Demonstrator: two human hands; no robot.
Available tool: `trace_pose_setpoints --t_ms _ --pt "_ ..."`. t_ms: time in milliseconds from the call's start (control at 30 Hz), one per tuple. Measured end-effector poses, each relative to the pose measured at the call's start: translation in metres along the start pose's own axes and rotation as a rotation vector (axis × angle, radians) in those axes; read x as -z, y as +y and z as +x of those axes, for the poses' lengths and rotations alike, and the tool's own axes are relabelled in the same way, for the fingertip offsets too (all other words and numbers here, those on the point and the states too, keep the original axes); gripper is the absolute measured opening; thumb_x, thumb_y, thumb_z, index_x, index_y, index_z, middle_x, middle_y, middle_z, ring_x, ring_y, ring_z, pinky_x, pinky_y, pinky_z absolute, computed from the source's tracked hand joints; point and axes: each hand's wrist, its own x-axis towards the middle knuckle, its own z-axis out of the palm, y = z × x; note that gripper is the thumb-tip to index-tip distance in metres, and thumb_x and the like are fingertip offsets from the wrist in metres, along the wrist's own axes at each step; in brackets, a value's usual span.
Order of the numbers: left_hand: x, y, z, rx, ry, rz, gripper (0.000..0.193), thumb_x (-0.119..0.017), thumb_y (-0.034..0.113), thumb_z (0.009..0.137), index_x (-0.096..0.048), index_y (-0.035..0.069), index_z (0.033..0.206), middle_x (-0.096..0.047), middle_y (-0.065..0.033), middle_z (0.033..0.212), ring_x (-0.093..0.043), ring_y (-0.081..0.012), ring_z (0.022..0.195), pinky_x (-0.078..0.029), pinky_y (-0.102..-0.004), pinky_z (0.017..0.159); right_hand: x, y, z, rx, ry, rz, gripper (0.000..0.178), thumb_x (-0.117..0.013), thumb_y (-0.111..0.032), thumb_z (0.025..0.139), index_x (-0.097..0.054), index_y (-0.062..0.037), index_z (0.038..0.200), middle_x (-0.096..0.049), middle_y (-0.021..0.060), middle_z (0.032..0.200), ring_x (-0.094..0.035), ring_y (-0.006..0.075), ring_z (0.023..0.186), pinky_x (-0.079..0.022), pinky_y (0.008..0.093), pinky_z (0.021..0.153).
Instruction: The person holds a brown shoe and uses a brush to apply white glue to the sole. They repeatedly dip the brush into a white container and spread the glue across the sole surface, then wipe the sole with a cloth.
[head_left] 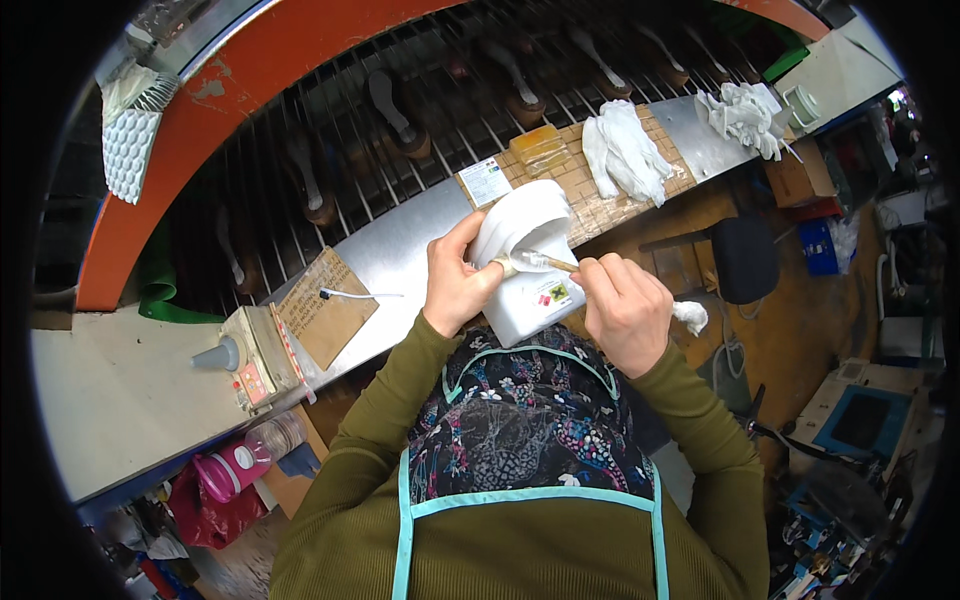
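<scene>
My left hand [458,275] grips a white plastic container [525,305] by its rim, thumb in front and fingers behind. The container tilts in front of my apron, its cut-open mouth toward my right hand, with a label bearing hazard symbols on its side. My right hand [628,310] is closed round the wooden handle of a brush [548,262], whose pale tip is at the container's mouth. A white, cloth-like lump [690,317] shows beyond my right hand; whether it belongs to the brush I cannot tell. What the container holds is hidden.
Ahead runs a rod rack [340,190] carrying several sole-shaped pieces [385,105], edged by a metal ledge [400,235]. On the ledge lie a yellowish block [540,150], white gloves [625,150] and a cardboard piece [328,308]. A black stool [745,260] stands to the right.
</scene>
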Motion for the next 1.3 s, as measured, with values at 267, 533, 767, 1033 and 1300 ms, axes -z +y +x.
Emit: trace_pose_setpoints --t_ms 267,533,767,1033,1300 --pt "0.004 0.002 -0.012 -0.056 -0.062 0.29 0.024 -0.065 0.007 0.063 -0.058 0.0 0.084 -0.059 -0.0129 0.066 -0.058 -0.0181 0.056 -0.044 -0.0301 0.052 -0.017 0.024 -0.006 -0.583 -0.615 0.719 0.023 -0.057 -0.022 0.092 -0.061 -0.001 0.085 -0.057 0.0117 0.057 -0.058 0.0225 0.057 -0.046 0.0334 0.057" --pt "0.006 -0.011 -0.015 0.026 -0.001 0.087 0.025 -0.064 0.008 0.064 -0.059 -0.001 0.087 -0.056 -0.0098 0.064 -0.051 -0.0115 0.056 -0.042 -0.0287 0.052 -0.012 0.01 -0.01 0.04 0.015 0.086 0.01 -0.068 -0.008 0.079 -0.059 -0.0048 0.082 -0.05 0.0072 0.072 -0.052 0.0224 0.068 -0.043 0.0342 0.065" --pt "0.003 0.003 -0.014 -0.033 0.002 0.192 0.024 -0.063 0.008 0.064 -0.059 -0.001 0.086 -0.058 -0.0086 0.065 -0.05 -0.0093 0.057 -0.041 -0.0261 0.052 -0.005 -0.002 -0.015 -0.315 -0.317 0.101 0.019 -0.062 -0.016 0.088 -0.054 -0.0045 0.075 -0.058 0.0118 0.065 -0.061 0.0335 0.065 -0.044 0.0445 0.059" --pt "0.0 -0.007 -0.014 0.044 0.006 0.076 0.023 -0.061 0.005 0.065 -0.06 -0.002 0.087 -0.061 -0.0097 0.066 -0.053 -0.0095 0.056 -0.041 -0.0254 0.05 -0.009 0.013 -0.018 -0.132 -0.054 0.212 0.012 -0.065 -0.012 0.081 -0.056 -0.0053 0.079 -0.051 0.0095 0.077 -0.058 0.0311 0.075 -0.045 0.0412 0.061" --pt "-0.003 0.022 -0.017 -0.003 -0.067 0.212 0.022 -0.061 0.006 0.064 -0.06 0.0 0.085 -0.059 -0.0115 0.064 -0.054 -0.0157 0.054 -0.042 -0.0293 0.052 0.007 0.026 -0.021 -0.2 -0.339 0.332 0.018 -0.062 -0.02 0.089 -0.057 -0.0063 0.079 -0.05 0.0063 0.057 -0.048 0.0213 0.044 -0.039 0.0361 0.046"
